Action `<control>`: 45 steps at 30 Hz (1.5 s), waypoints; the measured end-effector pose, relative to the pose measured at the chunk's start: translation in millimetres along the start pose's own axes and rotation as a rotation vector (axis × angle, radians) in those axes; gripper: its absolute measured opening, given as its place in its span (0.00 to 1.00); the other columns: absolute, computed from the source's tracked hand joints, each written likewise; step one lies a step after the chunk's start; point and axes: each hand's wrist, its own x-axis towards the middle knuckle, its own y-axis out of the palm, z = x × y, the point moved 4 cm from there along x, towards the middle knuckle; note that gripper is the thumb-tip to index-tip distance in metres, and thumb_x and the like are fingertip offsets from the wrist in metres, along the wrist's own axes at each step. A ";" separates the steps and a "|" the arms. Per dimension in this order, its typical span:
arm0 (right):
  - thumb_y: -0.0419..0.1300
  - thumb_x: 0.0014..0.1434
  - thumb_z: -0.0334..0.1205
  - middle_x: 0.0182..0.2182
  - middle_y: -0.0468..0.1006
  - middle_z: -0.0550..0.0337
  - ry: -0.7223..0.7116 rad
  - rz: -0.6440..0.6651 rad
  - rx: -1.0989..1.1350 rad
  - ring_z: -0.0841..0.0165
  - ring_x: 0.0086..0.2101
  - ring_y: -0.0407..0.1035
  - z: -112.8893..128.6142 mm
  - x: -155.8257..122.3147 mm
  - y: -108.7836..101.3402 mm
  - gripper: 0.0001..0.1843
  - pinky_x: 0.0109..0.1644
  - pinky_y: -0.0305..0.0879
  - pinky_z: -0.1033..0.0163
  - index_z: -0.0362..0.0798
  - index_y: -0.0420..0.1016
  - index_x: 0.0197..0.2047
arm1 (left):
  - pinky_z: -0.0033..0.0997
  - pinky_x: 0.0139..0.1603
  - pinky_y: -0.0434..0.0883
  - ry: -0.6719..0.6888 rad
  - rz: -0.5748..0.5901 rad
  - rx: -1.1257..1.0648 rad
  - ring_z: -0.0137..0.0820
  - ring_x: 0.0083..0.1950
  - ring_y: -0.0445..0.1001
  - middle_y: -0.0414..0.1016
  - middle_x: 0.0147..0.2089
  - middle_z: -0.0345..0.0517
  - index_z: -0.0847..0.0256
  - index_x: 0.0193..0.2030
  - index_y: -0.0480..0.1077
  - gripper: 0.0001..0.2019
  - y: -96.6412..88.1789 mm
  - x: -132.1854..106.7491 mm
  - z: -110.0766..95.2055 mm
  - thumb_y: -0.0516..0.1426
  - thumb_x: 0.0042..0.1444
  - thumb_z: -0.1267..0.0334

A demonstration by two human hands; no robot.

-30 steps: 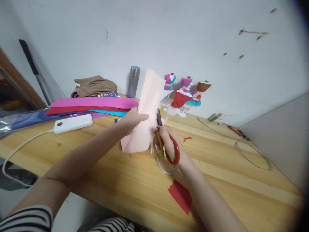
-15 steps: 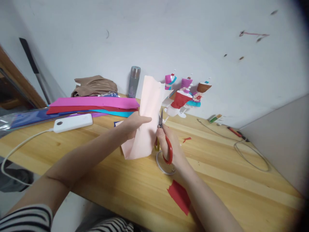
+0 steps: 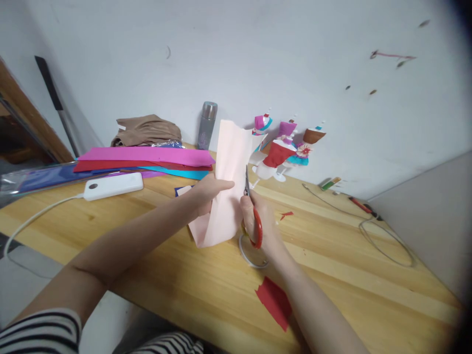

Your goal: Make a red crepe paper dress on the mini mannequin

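Observation:
My left hand (image 3: 209,192) is closed on a pale pink crepe-like paper sheet (image 3: 230,162), its thumb across the front. The sheet stands up from the table, folded at its lower end. In my right hand (image 3: 263,216) is a pair of scissors (image 3: 257,230) with red handles. Their blades point upward along the sheet's right edge and look nearly together. A narrow strip at the sheet's upper right leans away from the main part. Behind the right hand, a white ring (image 3: 248,258) lies on the table, and a red scrap (image 3: 273,301) rests nearer to me.
Several small dress forms wrapped in coloured paper, one in red (image 3: 279,153), stand by the wall. Left are a grey flask (image 3: 207,129), a magenta sheet (image 3: 147,155) on other coloured sheets, brown cloth (image 3: 151,130) and a white power bank (image 3: 112,186). A grey cable (image 3: 383,250) lies right.
The scissor blades, slightly apart before, have come together at the sheet's right edge. Both hands keep their hold, and the whole view has shifted a little.

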 end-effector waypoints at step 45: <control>0.42 0.65 0.67 0.18 0.65 0.61 0.044 0.038 0.192 0.65 0.22 0.61 -2.6 0.9 -9.0 0.29 0.26 0.53 0.60 0.52 0.61 0.27 | 0.45 0.46 0.76 0.038 -0.047 0.035 0.51 0.45 0.80 0.81 0.36 0.55 0.68 0.42 0.74 0.22 5.9 -6.7 -5.1 0.68 0.36 0.66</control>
